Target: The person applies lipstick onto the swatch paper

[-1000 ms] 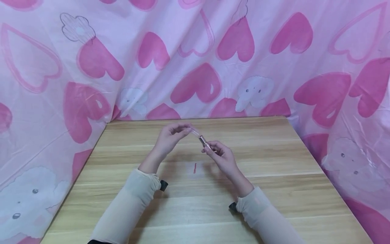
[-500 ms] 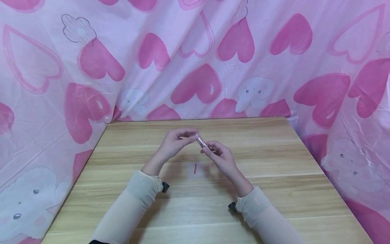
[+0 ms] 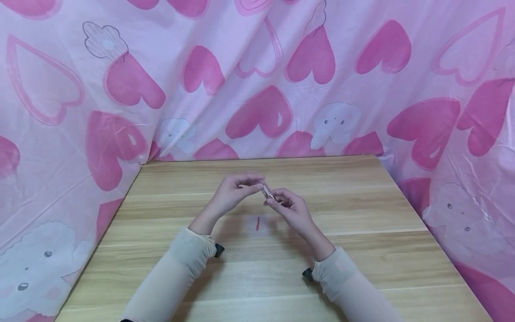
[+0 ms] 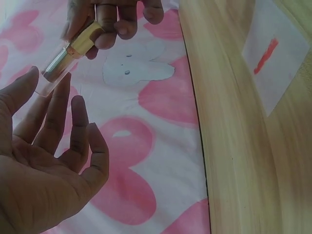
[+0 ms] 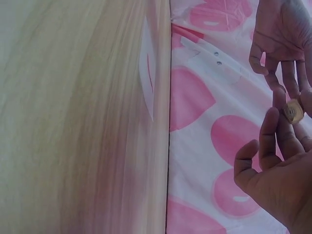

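Both hands hold a lipstick (image 3: 267, 192) with a gold base (image 4: 86, 40) above the table. Its clear cap (image 4: 47, 87) surrounds the shiny inner tube. My left hand (image 3: 234, 193) pinches the cap's end between thumb and fingertips, other fingers loosely bent. From the other side, my right hand (image 3: 294, 211) grips the gold base with thumb and fingers. In the right wrist view the round end of the base (image 5: 293, 112) shows between the right fingers, and the cap is hidden there. Below the hands lies a small white paper (image 4: 277, 53) bearing a red stroke (image 4: 266, 56).
A wooden table (image 3: 362, 277) spreads under both arms. Pink cloth (image 3: 257, 58) printed with hearts and white animal figures hangs behind it and along both sides. Small black devices (image 3: 219, 250) sit at both wrists.
My left hand has moved right and slightly down, bringing the clear cap from the tip of the lipstick down over its inner tube. My right hand has stayed nearly still.
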The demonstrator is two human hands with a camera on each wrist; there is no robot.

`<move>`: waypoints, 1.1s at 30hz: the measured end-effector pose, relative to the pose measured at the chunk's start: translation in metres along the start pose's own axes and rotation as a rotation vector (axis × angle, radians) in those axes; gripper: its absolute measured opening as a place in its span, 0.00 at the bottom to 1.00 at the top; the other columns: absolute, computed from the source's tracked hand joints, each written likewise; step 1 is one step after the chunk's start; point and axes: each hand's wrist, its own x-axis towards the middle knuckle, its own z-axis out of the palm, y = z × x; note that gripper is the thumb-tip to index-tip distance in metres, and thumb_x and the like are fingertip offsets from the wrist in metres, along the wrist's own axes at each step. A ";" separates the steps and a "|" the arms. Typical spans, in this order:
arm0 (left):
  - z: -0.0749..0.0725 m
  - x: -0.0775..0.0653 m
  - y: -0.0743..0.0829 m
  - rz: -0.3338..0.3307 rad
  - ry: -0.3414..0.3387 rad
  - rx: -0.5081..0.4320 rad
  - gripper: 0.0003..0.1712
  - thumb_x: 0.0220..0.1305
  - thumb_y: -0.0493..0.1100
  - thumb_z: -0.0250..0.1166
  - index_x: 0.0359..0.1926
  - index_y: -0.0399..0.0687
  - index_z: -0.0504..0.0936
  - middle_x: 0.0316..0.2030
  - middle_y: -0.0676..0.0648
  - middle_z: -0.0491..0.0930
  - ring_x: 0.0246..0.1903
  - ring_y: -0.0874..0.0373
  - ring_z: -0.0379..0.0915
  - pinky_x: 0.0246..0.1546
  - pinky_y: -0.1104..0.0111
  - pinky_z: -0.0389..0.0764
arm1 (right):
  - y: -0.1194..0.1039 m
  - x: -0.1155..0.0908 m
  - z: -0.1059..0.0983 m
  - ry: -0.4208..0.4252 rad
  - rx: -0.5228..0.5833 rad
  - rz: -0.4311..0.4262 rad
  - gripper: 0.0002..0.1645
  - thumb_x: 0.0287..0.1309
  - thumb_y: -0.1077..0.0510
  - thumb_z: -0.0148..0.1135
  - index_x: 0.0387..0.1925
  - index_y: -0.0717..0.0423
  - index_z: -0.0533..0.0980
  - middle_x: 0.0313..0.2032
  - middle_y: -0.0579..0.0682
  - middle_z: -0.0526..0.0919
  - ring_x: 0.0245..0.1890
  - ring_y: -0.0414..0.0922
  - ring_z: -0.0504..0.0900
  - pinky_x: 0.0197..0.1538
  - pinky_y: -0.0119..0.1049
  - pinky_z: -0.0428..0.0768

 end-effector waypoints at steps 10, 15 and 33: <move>0.008 -0.002 -0.007 0.042 -0.102 0.063 0.23 0.67 0.51 0.68 0.62 0.55 0.82 0.52 0.56 0.84 0.50 0.59 0.80 0.49 0.61 0.82 | 0.007 0.006 -0.006 -0.131 -0.208 -0.054 0.17 0.65 0.48 0.67 0.53 0.45 0.80 0.42 0.41 0.86 0.45 0.45 0.82 0.43 0.42 0.80; 0.004 -0.005 -0.018 0.062 -0.104 0.152 0.28 0.68 0.50 0.67 0.68 0.52 0.75 0.56 0.48 0.82 0.55 0.48 0.77 0.52 0.53 0.80 | 0.017 0.017 -0.013 -0.105 -0.351 -0.048 0.18 0.63 0.50 0.70 0.53 0.48 0.81 0.32 0.45 0.79 0.33 0.44 0.77 0.35 0.38 0.79; -0.028 -0.031 -0.058 -0.150 -0.024 0.538 0.33 0.70 0.56 0.63 0.67 0.40 0.74 0.65 0.40 0.74 0.68 0.42 0.65 0.69 0.48 0.63 | 0.049 0.030 -0.027 -0.241 -0.620 0.141 0.22 0.64 0.57 0.68 0.58 0.57 0.77 0.33 0.44 0.81 0.35 0.41 0.79 0.46 0.40 0.80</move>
